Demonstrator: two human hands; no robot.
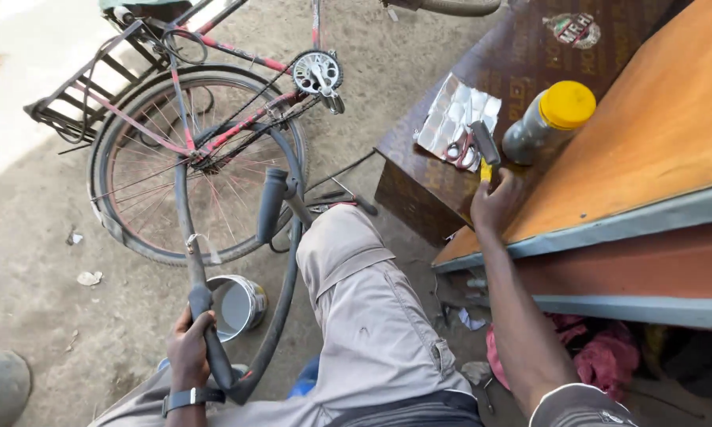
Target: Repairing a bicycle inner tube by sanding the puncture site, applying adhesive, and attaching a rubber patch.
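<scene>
My left hand (188,348) grips a black rubber inner tube (281,312) that loops up past my knee and across the bicycle's rear wheel (174,170). My right hand (494,202) reaches onto the brown box top and closes on a small tool with a yellow handle and dark head (485,150). Red-handled scissors (459,150) lie on a silvery foil sheet (451,115) right beside that tool. A jar with a yellow lid (550,119) lies next to them. My grey-trousered leg (364,316) fills the middle.
A red bicycle (237,55) lies on sandy ground, chainring (316,73) up. A metal tin (237,304) sits by my left hand. An orange board (656,134) with a grey edge is at right, red cloth (601,356) beneath it. A handlebar grip (273,202) stands near my knee.
</scene>
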